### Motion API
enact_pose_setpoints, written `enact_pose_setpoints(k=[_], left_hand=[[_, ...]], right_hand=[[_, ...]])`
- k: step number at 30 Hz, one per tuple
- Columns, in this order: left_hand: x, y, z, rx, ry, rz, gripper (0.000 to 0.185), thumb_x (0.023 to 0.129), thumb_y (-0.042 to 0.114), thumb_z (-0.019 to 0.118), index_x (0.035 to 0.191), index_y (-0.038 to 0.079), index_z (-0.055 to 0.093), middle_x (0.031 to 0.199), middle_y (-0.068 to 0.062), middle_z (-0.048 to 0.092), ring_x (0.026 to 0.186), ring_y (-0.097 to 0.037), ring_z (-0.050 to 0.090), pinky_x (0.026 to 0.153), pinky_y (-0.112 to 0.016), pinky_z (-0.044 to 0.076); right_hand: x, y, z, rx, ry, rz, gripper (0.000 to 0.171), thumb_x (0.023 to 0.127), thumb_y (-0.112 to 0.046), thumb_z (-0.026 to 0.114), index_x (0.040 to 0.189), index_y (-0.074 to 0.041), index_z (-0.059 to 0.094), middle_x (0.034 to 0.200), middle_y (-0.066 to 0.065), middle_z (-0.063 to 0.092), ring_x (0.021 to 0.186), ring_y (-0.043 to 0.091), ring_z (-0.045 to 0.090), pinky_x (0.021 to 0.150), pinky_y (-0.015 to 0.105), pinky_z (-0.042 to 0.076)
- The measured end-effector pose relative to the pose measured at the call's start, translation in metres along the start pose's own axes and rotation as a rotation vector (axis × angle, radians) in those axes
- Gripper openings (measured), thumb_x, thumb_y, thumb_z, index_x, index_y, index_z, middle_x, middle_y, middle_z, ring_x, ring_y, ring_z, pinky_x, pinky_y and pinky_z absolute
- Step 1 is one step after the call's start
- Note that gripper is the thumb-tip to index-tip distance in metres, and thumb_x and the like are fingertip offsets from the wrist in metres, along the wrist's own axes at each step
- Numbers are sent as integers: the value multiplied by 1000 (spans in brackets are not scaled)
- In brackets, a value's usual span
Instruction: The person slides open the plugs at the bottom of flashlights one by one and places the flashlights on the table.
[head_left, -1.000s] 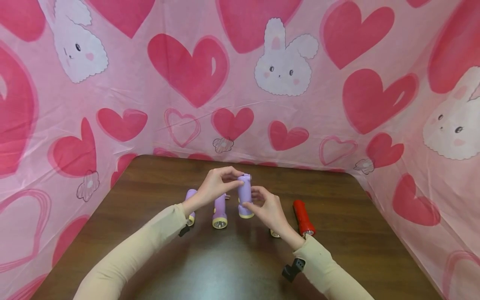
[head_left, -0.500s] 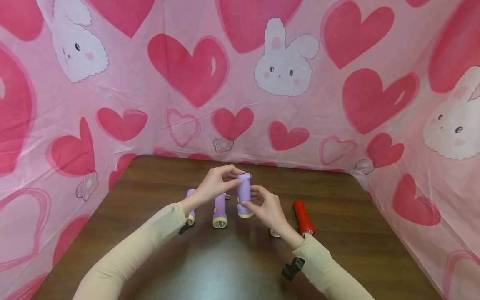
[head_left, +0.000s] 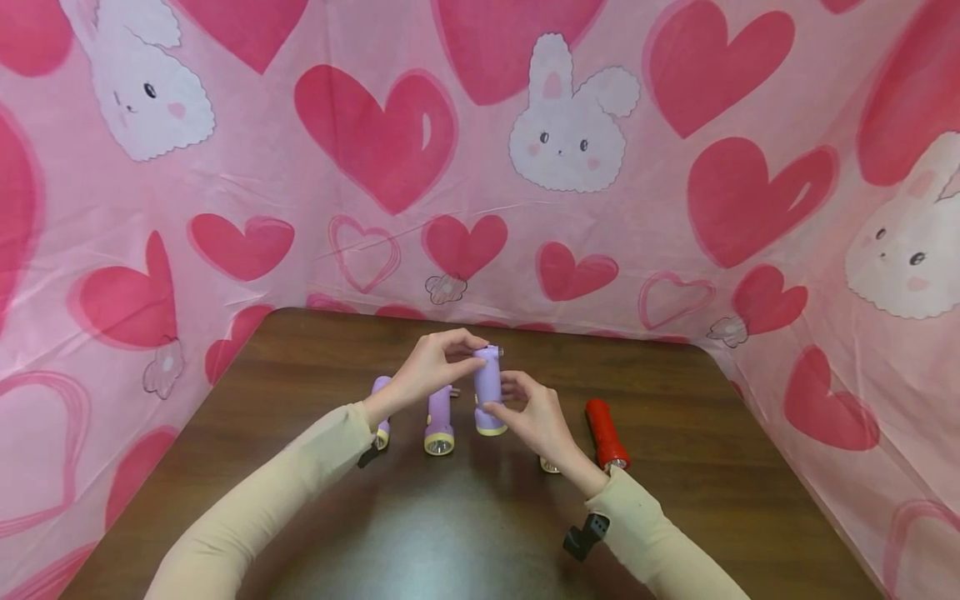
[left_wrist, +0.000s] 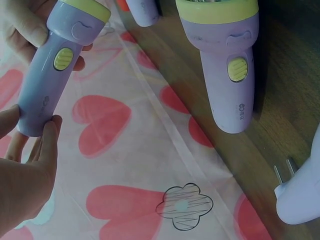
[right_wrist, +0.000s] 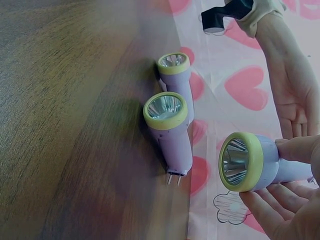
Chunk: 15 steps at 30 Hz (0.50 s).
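Hands at the centre of the head view, raised just above the dark wooden worktop (head_left: 300,392). The left hand (head_left: 431,371) pinches the rear end of a lilac flashlight (head_left: 488,392) between thumb and fingers (left_wrist: 47,145); the right hand (head_left: 536,421) grasps the same flashlight near its yellow-rimmed lens end, fingers (right_wrist: 295,149) curled round the barrel. The flashlight stands roughly upright between the two hands, lens end downward, held clear of the worktop.

Second lilac flashlight (head_left: 439,421) lying on the worktop just left of the held one, lens toward the viewer, two metal prongs showing at its rear in the right wrist view (right_wrist: 173,178). Third lilac flashlight (head_left: 382,408) further left, partly hidden behind the left wrist. Red flashlight (head_left: 606,433) lying to the right of the right hand, apart from it. Pink sheet (head_left: 375,167) printed with hearts and rabbits filling the upper frame and both sides behind the worktop.
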<state>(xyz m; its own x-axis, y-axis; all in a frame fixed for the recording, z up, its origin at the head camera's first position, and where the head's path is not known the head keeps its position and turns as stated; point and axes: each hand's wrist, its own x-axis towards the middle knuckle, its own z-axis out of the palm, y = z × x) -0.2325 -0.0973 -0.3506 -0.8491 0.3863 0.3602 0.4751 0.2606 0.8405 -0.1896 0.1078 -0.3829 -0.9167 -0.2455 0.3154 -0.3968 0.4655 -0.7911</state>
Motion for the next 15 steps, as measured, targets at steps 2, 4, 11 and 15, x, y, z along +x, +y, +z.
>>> enact_pose_setpoints(k=[2,4,11,15], left_hand=[[0,0,0,-1,-1,0,23,89,11,73,111,5,70,116,-12,73,107,-25,72,91,-36,58],[0,0,0,-6,-4,-3,23,89,11,73,111,5,70,115,-12,73,107,-24,72,91,-36,58],[0,-2,0,-3,-16,12,23,89,10,73,111,4,71,112,-13,74,104,-25,73,91,-36,58],[1,-3,-1,9,-23,34,24,89,10,73,112,3,71,114,-14,73,105,-26,72,91,-37,58]], right_hand=[[0,0,0,-6,1,-4,42,80,-14,82,117,-4,65,107,18,75,93,31,74,84,46,60],[0,0,1,-15,2,-8,42,80,-14,82,117,-4,65,106,17,75,93,31,74,83,46,60],[-1,1,1,-36,-10,8,42,80,-13,82,117,-6,65,107,14,76,94,28,74,84,43,60],[0,1,1,-29,-8,10,41,80,-12,82,117,-5,66,107,14,76,94,28,74,84,43,60]])
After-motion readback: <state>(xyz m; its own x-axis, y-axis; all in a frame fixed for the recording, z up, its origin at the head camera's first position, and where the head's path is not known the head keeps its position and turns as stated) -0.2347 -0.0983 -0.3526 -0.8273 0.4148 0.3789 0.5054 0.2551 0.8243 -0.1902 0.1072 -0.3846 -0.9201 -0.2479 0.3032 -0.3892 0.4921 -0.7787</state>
